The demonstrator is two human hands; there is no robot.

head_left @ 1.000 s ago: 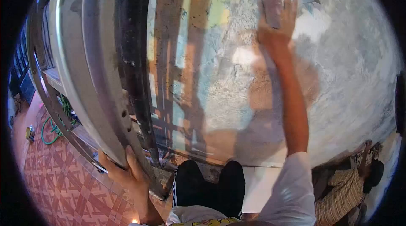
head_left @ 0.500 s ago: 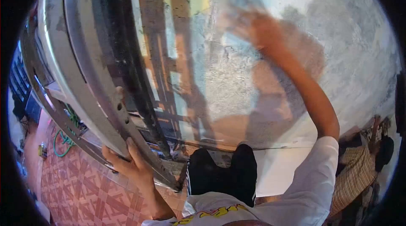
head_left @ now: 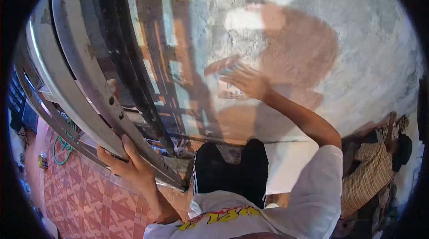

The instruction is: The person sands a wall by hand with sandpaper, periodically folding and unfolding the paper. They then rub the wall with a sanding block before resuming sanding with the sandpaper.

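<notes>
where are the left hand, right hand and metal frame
left hand [head_left: 127, 166], head view, back of the hand
right hand [head_left: 249, 82], head view, back of the hand
metal frame [head_left: 73, 78], head view, middle of the grey rail

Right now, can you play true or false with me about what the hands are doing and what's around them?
1. The left hand grips the metal rail. True.
2. The right hand hangs down near the floor. False: it is up against the wall, by a flat reddish pad, though both are blurred.
3. A person in a checked shirt is at the lower right. True.
4. The floor tiles are plain blue. False: they are red with a pattern.
5. A green hose lies on the tiles. True.
</notes>
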